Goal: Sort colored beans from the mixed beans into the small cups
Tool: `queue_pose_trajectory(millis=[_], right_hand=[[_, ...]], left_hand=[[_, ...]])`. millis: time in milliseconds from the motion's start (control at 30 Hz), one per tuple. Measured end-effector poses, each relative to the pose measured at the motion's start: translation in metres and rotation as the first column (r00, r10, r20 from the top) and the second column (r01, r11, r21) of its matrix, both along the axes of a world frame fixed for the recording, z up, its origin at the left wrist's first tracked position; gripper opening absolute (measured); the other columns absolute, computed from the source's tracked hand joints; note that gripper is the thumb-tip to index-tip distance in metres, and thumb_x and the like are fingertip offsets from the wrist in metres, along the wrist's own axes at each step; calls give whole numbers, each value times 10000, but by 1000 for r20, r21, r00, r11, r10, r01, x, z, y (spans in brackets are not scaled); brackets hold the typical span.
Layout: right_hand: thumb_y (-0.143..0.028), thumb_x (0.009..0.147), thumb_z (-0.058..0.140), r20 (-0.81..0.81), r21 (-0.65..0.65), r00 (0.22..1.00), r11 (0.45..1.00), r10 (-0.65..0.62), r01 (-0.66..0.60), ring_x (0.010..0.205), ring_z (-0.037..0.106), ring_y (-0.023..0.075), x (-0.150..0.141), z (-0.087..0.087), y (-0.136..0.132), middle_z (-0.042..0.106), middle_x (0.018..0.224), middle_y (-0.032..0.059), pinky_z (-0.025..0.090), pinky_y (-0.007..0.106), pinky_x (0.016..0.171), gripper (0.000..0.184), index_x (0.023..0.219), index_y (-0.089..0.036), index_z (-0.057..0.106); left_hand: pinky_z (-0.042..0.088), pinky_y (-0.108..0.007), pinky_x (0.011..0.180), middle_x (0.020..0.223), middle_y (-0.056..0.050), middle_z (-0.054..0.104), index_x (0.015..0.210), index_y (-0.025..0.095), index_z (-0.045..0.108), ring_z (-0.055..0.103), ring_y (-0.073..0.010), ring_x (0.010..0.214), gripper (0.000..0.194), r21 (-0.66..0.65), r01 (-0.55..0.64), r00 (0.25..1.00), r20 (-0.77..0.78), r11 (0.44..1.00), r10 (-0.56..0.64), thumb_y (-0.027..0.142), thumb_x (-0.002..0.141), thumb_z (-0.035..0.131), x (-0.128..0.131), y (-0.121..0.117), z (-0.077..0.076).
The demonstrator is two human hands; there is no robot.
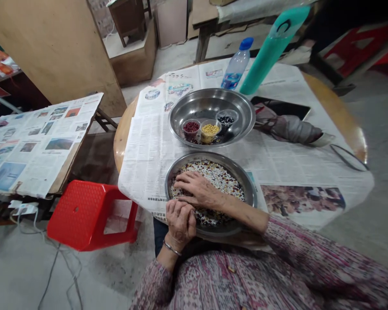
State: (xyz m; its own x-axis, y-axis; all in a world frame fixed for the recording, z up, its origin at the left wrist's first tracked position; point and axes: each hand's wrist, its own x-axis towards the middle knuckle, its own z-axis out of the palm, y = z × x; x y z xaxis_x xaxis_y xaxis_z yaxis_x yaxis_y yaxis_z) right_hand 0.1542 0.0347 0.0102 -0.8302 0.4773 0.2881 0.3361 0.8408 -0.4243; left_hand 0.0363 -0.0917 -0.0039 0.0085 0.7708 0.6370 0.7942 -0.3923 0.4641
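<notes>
A metal basin [254, 194] full of mixed grains and beans [226, 174], white, yellow, red and black, sits at the near table edge. My right hand [198, 189] reaches across it from the right, its fingers stretched out flat over the mix. At the basin's left rim is my left hand [180, 217], fingers curled in; whatever they may hold is hidden. Behind stands a larger metal basin [210, 98] with three clear cups in it: one of red beans [191, 127], one of yellow beans [210, 130] and one of black beans [226, 119].
Newspaper [145, 159] covers the round table. At the back stand a water bottle [236, 66] and a tall turquoise bottle [268, 54]. To the right lie a dark flat object [284, 106] and a grey folded umbrella [294, 128]. A red stool [80, 213] stands left.
</notes>
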Motion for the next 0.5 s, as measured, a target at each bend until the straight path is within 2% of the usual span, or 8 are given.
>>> queue_pose_trajectory(millis=[100,267,367,433,500], right_hand=[[-427,896,622,19,-36,992,991,127,-126,1132,499,258,11,3,-1,608,1222,101,377,447,976,302,1111,-220,673],[-323,846,673,57,-104,969,967,239,-232,1201,467,262,30,17,-7,595,1280,75,328,478,1039,290,1129,-263,695],[-294,819,697,48,-116,967,963,252,-245,1170,478,250,38,20,-11,618,1229,62,341,462,1032,252,1067,-257,710],[-271,854,657,39,-105,976,972,215,-210,1093,505,229,43,16,-12,646,1120,63,381,423,985,129,963,-229,714],[-230,893,601,41,-78,987,985,158,-154,986,526,209,48,11,-9,658,983,61,421,378,908,98,877,-208,696]], left_hand=[[461,-378,844,815,-51,623,887,185,572,564,-191,801,155,-1,-6,1000,-8,1000,6,139,913,426,0,0,-1],[458,-376,853,799,-42,623,869,187,564,562,-186,801,154,-14,0,1000,-10,1000,0,126,905,427,0,-1,-1],[459,-373,842,792,-40,629,859,188,565,559,-182,787,161,-23,8,1000,-13,1000,-8,124,904,425,-1,-1,-1],[459,-372,838,786,-41,624,867,185,569,556,-182,783,157,-29,10,1000,-19,1000,-11,125,904,429,-1,-1,-1],[458,-374,839,778,-40,618,867,185,569,553,-181,777,155,-37,10,1000,-20,999,-11,129,906,429,-1,-1,-1]])
